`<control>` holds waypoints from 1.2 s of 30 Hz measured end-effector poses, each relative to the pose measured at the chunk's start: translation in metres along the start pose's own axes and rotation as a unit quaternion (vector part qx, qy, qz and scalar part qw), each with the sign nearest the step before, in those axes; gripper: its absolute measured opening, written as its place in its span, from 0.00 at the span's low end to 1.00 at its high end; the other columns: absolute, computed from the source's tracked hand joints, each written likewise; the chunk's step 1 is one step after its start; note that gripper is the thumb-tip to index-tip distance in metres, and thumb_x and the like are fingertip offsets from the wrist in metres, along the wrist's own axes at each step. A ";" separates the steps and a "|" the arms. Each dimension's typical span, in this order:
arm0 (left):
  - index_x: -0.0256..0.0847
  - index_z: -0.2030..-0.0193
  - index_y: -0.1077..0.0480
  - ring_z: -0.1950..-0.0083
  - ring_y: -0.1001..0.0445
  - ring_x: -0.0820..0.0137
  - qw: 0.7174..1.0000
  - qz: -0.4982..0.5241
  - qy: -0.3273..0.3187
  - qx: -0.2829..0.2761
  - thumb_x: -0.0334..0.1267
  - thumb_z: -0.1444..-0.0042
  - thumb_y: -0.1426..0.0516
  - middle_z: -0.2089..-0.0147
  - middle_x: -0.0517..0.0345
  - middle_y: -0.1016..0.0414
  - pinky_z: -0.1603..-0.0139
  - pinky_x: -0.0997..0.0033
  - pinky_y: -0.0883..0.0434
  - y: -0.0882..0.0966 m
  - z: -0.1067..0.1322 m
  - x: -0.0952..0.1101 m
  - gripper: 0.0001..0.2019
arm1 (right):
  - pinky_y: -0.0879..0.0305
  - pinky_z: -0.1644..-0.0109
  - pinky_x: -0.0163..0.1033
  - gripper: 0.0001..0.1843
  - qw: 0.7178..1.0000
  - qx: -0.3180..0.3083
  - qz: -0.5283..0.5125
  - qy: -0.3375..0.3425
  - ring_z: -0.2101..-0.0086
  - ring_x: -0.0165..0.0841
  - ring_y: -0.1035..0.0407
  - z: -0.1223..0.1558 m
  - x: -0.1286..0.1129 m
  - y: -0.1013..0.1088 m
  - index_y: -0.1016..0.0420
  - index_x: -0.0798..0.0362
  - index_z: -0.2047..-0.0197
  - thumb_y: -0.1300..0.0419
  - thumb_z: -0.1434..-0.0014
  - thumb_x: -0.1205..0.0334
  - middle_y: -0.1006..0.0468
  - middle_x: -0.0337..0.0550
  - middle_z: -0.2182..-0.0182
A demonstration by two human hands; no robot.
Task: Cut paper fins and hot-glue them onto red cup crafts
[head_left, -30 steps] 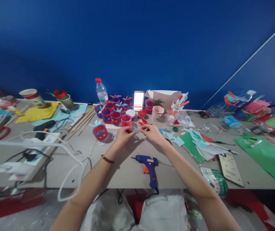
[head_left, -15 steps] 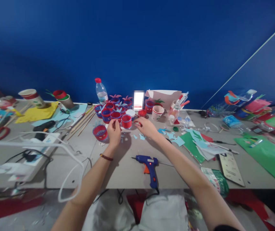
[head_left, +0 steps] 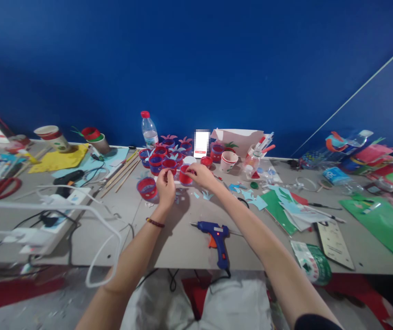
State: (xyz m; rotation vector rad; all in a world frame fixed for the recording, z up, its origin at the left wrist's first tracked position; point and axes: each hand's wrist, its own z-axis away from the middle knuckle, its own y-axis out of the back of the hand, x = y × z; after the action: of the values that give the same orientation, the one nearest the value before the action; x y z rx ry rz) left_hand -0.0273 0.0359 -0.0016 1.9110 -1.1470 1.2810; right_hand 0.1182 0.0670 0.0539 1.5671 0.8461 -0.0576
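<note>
At the left end of the table (head_left: 244,256), red scissors (head_left: 2,187) lie well back from the front edge, and a white power strip (head_left: 62,229) slants toward that edge. Thin sticks (head_left: 122,176) run toward the back edge, and right of them a blue-rimmed cup (head_left: 147,189) stands apart from the cluster near the back edge.

Just beside it is the left hand (head_left: 166,185), its fingers drawn in against the thumb; whether a small scrap is pinched there I cannot tell. The red cup (head_left: 184,178) sits between the two hands, mid-table, toward the back edge. The right hand (head_left: 201,175) comes in from its right, thumb and fingertips nearly together at its rim; at this size and blur, I cannot say whether they grip the wall or only hover in front.

The red cup looks thin-walled and light, so it would likely tip or slide at a nudge and buckle under a hard squeeze. A soft pinch on the rim, or fingers low around the sides, should suit it best.

Nearer the front edge lies a blue glue gun (head_left: 213,229), with blue scraps (head_left: 207,195) behind it. Toward the right end, a green sheet (head_left: 382,227) lies by the front edge.
</note>
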 end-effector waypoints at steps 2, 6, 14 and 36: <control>0.40 0.62 0.32 0.62 0.29 0.68 0.999 -0.025 -0.032 -0.015 0.40 0.41 0.49 0.63 0.55 0.28 0.59 0.69 0.32 0.000 0.002 0.005 0.08 | 0.36 0.54 0.38 0.08 0.998 0.037 -0.050 0.006 0.61 0.35 0.30 0.007 0.003 0.005 0.21 0.53 0.65 0.43 0.40 0.64 0.22 0.46 0.63; 0.42 0.55 0.33 0.55 0.29 0.66 0.994 -0.028 -0.062 -0.080 0.43 0.42 0.45 0.56 0.52 0.30 0.53 0.66 0.32 -0.002 0.006 0.013 0.11 | 0.35 0.59 0.38 0.09 0.971 0.125 -0.200 -0.044 0.67 0.32 0.32 0.027 0.015 0.013 0.24 0.53 0.67 0.42 0.44 0.57 0.23 0.42 0.68; 0.41 0.47 0.38 0.50 0.27 0.61 0.941 0.114 0.060 -0.314 0.50 0.55 0.36 0.44 0.44 0.32 0.55 0.63 0.27 -0.015 0.019 0.014 0.30 | 0.35 0.68 0.36 0.18 0.879 0.220 -0.388 -0.167 0.66 0.32 0.32 0.081 0.032 0.011 0.23 0.53 0.67 0.37 0.53 0.46 0.25 0.44 0.61; 0.39 0.45 0.37 0.55 0.25 0.64 0.897 0.109 0.097 -0.417 0.44 0.58 0.32 0.49 0.46 0.27 0.50 0.62 0.29 -0.011 0.028 0.017 0.33 | 0.30 0.52 0.44 0.23 0.800 0.173 -0.548 -0.170 0.56 0.37 0.28 0.107 0.043 -0.007 0.30 0.50 0.55 0.35 0.52 0.49 0.23 0.46 0.55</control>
State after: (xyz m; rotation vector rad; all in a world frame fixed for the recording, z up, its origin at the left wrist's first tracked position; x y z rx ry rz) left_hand -0.0025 0.0126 0.0032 1.0212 -1.5075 0.8315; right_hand 0.1920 -0.0074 0.0047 1.1196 1.3934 -1.3580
